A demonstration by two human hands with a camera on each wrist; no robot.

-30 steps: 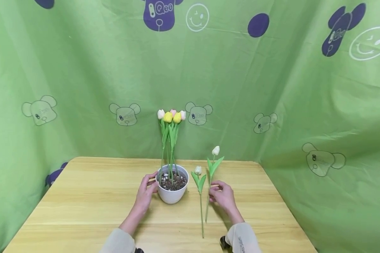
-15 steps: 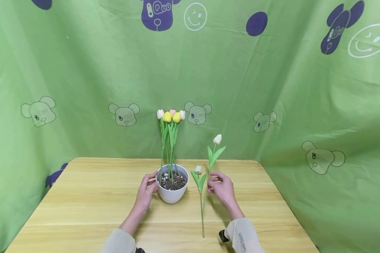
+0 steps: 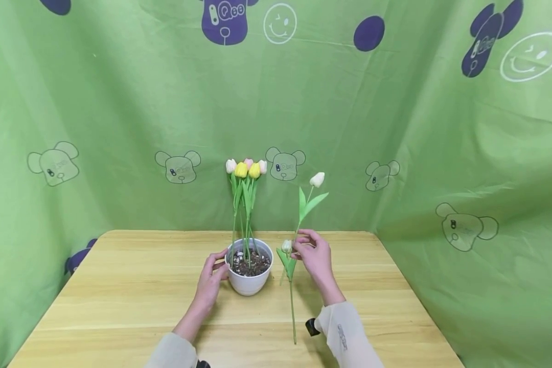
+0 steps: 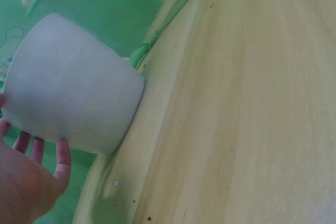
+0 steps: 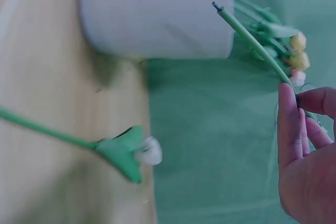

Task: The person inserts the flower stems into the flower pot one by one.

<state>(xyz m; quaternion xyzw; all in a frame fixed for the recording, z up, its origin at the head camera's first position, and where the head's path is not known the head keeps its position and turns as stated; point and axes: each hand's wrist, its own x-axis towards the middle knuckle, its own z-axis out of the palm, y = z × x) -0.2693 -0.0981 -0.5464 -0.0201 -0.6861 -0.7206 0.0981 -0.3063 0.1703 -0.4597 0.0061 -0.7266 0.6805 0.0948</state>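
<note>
My left hand (image 3: pixel 209 281) holds the left side of a white flower pot (image 3: pixel 248 284), with its fingertips on the pot's wall (image 4: pixel 79 87) in the left wrist view. Dark soil (image 3: pixel 255 266) fills the pot. Yellow, pink and pale artificial tulips (image 3: pixel 242 170) stand upright in it. To the right of the pot, my right hand (image 3: pixel 316 257) pinches the stem of a white tulip (image 3: pixel 317 180), raised above the table. In the right wrist view, the bare lower end of its stem (image 5: pixel 252 43) points toward the pot. Another white tulip (image 3: pixel 292 306) lies on the table below this hand.
The wooden table (image 3: pixel 133 291) bears the pot and the lying tulip. Behind it and at both sides hangs a green patterned cloth (image 3: pixel 202 102). A few small crumbs (image 4: pixel 116 183) lie near the pot.
My right hand has lifted the white tulip off the table and moved it up and slightly left. The left hand stays at the pot.
</note>
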